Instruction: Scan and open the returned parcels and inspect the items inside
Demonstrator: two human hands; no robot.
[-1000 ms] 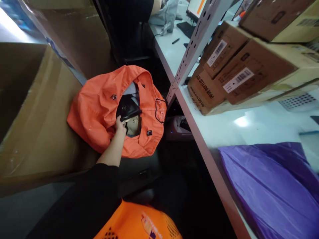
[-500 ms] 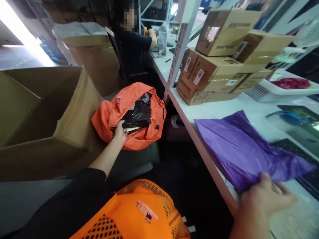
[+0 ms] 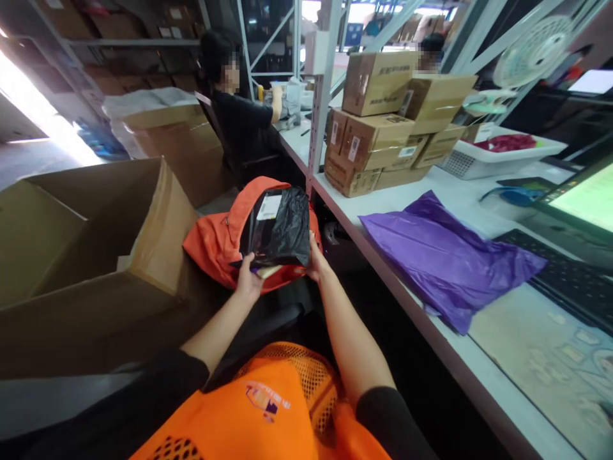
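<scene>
A black plastic mailer parcel (image 3: pixel 286 233) with a white label sits tilted in the mouth of an orange-red cloth bag (image 3: pixel 211 246). My left hand (image 3: pixel 249 280) grips the parcel's lower left corner, thumb on top and the other fingers hidden underneath. At the right edge, my right hand (image 3: pixel 315 260) is closed around the parcel's side. A pale, narrow item (image 3: pixel 269 271) shows just below the parcel beside my left fingers; its kind is unclear. On the white table to the right lies a purple plastic mailer (image 3: pixel 443 249), touched by neither hand.
A large open cardboard box (image 3: pixel 158 236) stands left of the bag. Several taped cartons (image 3: pixel 371 144) are stacked on the table by a metal post (image 3: pixel 320 96). Beyond are a white basket (image 3: pixel 479 160), a keyboard (image 3: pixel 560 281) and a screen. A seated person (image 3: pixel 244 108) works ahead.
My right hand has let go of the purple mailer and moved left to the bag. The black parcel is now raised in the bag's mouth between both hands. The view has shifted right.
</scene>
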